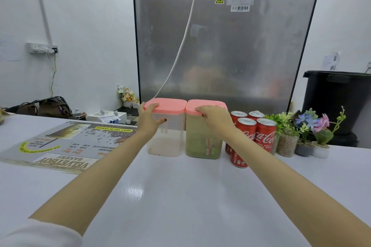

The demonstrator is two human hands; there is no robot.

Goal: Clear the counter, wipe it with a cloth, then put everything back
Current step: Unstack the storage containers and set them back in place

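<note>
A: Head view. Counted: two tubs with pink lids, side by side and touching, at the far edge of the white desk (180,196). Left tub (165,138) nearly empty, pale residue at the bottom; right tub (200,142) filled with green powder.

B: Hands?

A: Left hand (149,119) wrapped round the left tub's upper corner, fingers (152,106) over the lid edge, thumb on the front wall. Right hand (215,119) laid on the right tub's lid, fingers (202,109) together and flat; grip around the lid unclear.

B: Neighbours?

A: Four red cans (261,134) just right of the green tub, behind the right forearm. Then three potted plants (309,134). Menu sheet (68,144) flat on the left. Steel fridge back (224,46) right behind the tubs, white cable hanging down it.

B: Writing?

A: "Coca-Cola" on cans. Upside down on menu: "VELVETBOY BAKERY", "MUST TRY IN TAWAU".
</note>
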